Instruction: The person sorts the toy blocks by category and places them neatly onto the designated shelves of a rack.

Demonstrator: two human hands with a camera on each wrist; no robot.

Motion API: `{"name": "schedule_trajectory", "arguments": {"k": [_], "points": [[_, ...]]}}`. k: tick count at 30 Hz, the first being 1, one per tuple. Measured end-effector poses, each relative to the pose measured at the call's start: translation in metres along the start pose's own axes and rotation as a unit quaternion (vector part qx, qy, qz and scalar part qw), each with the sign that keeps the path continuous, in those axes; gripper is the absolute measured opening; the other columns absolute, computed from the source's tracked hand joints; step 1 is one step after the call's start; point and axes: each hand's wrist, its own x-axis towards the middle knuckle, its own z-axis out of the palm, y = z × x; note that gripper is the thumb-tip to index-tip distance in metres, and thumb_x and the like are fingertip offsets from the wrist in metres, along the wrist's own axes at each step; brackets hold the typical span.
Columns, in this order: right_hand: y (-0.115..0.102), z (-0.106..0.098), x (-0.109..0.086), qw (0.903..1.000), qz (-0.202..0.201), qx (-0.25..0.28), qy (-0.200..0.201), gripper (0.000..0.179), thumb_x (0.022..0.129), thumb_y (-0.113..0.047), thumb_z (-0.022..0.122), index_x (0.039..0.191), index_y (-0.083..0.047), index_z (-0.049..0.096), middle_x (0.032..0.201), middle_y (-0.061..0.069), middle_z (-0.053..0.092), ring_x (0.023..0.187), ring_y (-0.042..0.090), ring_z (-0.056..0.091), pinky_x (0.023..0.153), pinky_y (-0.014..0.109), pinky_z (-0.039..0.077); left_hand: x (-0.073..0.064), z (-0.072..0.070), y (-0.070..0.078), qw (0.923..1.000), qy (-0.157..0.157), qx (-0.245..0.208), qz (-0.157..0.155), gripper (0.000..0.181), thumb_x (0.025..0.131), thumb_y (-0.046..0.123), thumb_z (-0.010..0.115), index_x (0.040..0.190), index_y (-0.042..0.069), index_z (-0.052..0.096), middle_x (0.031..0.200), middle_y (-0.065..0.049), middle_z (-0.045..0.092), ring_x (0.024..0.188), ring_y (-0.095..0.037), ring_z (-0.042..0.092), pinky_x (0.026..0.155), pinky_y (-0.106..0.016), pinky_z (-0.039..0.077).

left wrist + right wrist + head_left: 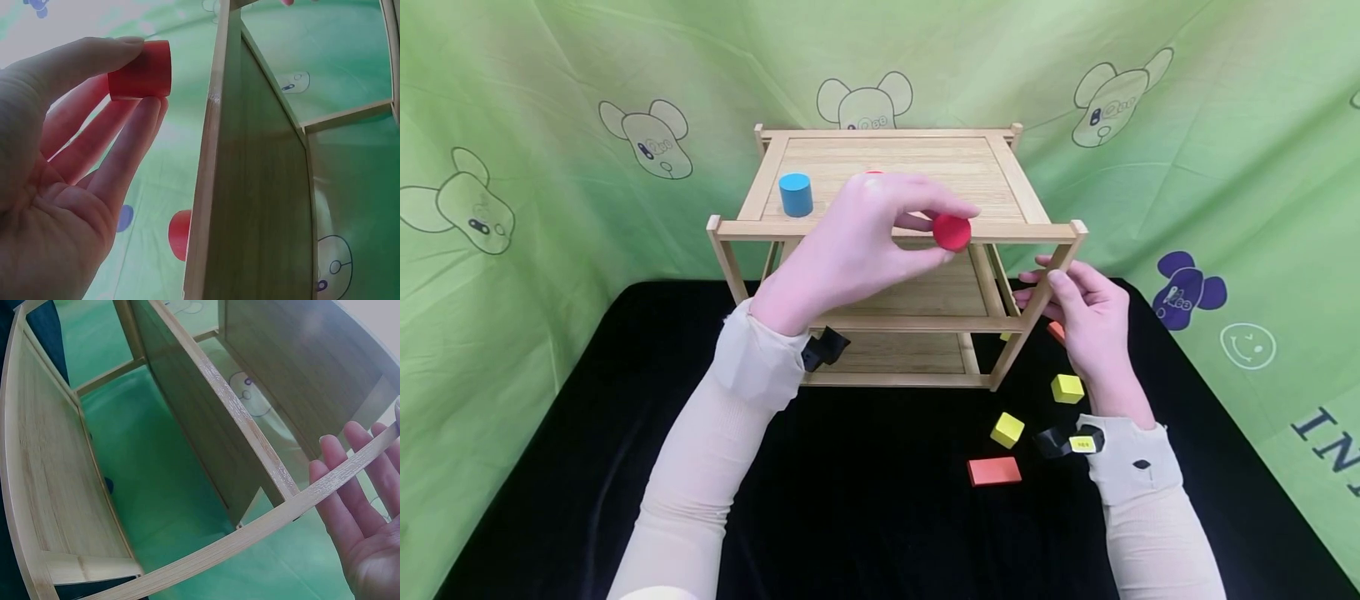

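My left hand (857, 237) pinches a red cylinder block (952, 232) between thumb and fingertips, just above the front edge of a wooden three-tier shelf (895, 323). A blue cylinder block (796, 196) stands on the left of the top tier. Mostly hidden behind my left hand, a second red block (180, 235) is on that tier, partly visible in the left wrist view. My right hand (1093, 321) holds the shelf's front right leg, the thumb in front and the fingers behind it. In the right wrist view, those fingers (337, 506) show past the leg.
Yellow cubes (1007, 430) and a flat red-orange block (995, 471) lie on the black cloth (865, 500) at the front right. Another orange piece (1057, 332) is partly hidden near the right hand. Green printed fabric (572, 150) hangs behind and at the sides.
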Motion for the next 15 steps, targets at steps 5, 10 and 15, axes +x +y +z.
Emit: {"name": "schedule_trajectory", "arguments": {"k": [5,10,15], "points": [[0.0,0.0,0.0,1.0,0.002,0.003,0.001,0.027,0.104,-0.005,0.058,0.122,0.014,0.064,0.099,0.018,0.074,0.08,0.026,0.075,0.078,0.035,0.061,0.005,-0.002,0.0,0.9999,0.004,0.011,-0.008,0.032,0.088,-0.001,0.078,0.119,-0.003,0.073,0.11,-0.006,0.073,0.099,-0.008,0.066,0.089,-0.02,0.054],[0.0,0.0,0.0,1.0,0.001,0.007,0.001,0.027,0.104,-0.004,0.057,0.122,0.015,0.064,0.099,0.018,0.074,0.08,0.026,0.075,0.078,0.035,0.061,0.011,-0.005,-0.003,0.9994,0.015,0.03,-0.002,0.032,0.089,-0.001,0.077,0.12,-0.001,0.073,0.11,-0.004,0.073,0.1,-0.008,0.066,0.089,-0.017,0.053],[0.001,0.0,0.0,1.0,0.0,0.008,0.001,0.026,0.104,-0.004,0.057,0.122,0.015,0.064,0.099,0.018,0.074,0.08,0.026,0.075,0.079,0.036,0.061,0.019,-0.008,-0.005,0.9985,0.027,0.047,0.005,0.031,0.089,0.001,0.077,0.12,-0.001,0.073,0.11,-0.004,0.072,0.098,-0.008,0.066,0.087,-0.018,0.054]]}}
